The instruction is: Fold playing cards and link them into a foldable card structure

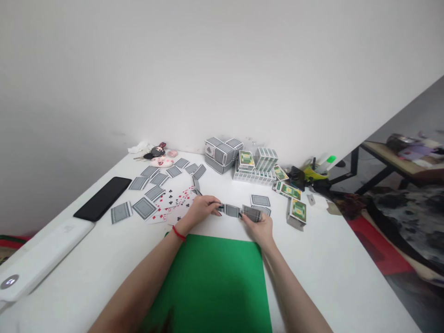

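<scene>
My left hand, a red cord on its wrist, has its fingers pinched at the left edge of a grey-backed playing card. My right hand grips another playing card and its thumb meets the right end of the first card. Both hands are just beyond a green mat. Behind the right hand lie loose face-down cards. Left of the left hand, face-up cards overlap, with several face-down cards scattered around them.
Card-built blocks stand at the wall beside stacked card boxes. More boxes lie to the right. A black phone and a white device line the left edge. A plush trinket sits at the back left.
</scene>
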A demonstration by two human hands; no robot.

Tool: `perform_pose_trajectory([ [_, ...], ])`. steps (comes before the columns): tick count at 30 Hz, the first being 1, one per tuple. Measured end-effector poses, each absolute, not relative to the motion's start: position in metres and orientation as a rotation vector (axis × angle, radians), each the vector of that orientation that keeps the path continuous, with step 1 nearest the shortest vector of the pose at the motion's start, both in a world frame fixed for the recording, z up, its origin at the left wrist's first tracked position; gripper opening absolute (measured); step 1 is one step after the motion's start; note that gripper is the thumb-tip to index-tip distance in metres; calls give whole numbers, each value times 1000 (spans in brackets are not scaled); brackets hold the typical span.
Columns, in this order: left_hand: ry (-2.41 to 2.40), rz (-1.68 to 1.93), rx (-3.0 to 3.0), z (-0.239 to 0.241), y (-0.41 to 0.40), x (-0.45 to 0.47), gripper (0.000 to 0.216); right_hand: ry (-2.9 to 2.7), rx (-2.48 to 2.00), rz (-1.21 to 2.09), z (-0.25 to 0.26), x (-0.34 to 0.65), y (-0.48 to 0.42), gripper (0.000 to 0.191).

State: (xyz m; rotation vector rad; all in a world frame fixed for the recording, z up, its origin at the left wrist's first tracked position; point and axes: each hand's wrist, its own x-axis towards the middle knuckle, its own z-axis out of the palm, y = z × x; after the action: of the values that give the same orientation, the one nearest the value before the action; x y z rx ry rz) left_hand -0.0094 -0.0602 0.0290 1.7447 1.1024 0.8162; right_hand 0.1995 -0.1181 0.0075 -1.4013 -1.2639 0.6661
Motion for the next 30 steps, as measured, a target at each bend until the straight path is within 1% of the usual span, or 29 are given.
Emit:
perform_pose_trajectory([
  [6,1093,851,1716,30,-62,-6,16,-1223,-1398,609,8,200,-118,25],
  [14,1070,855,1723,30,-61,-8,16,-1297,-1366,542,10,204,-121,17],
  [25,1079,845,1723,28,-61,-8,16,-1201,-1376,644,10,200,-120,22],
  [30,1076,858,1709,29,-61,-9,15,-1198,-1385,639,11,203,-120,23],
])
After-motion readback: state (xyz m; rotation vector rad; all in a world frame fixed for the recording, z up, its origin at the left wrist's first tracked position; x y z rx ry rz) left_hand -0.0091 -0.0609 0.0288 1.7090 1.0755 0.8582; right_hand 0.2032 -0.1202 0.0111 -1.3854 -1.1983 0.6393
